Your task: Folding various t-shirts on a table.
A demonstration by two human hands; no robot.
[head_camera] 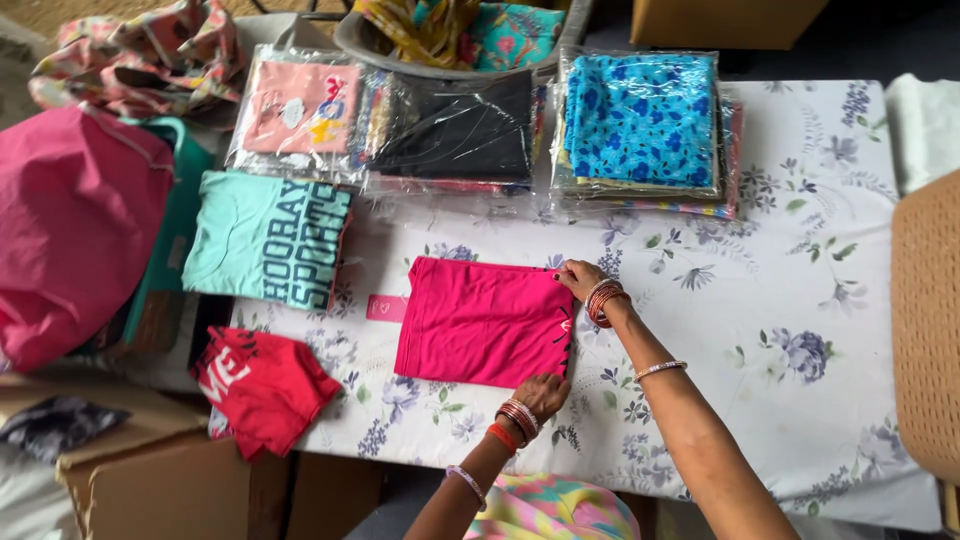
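Pink folded garment (pixel 483 320), at the centre of the frame, is pinched at its right edge by both hands: the right hand (pixel 580 277) grips the upper corner, the left hand (pixel 541 393) the lower corner, fingers closed on the cloth. It is laid flat on the floral-covered surface (pixel 780 300). A teal folded shirt (pixel 268 238) is seen to the upper left, a red garment (pixel 262 388) lower left, and bagged clothes (pixel 640 130) along the top.

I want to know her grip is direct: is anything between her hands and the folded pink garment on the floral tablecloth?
Nothing visible. The left hand rests on the folded pink garment's near right corner, and the right hand touches its far right corner. The fingertips lie directly on the fabric.
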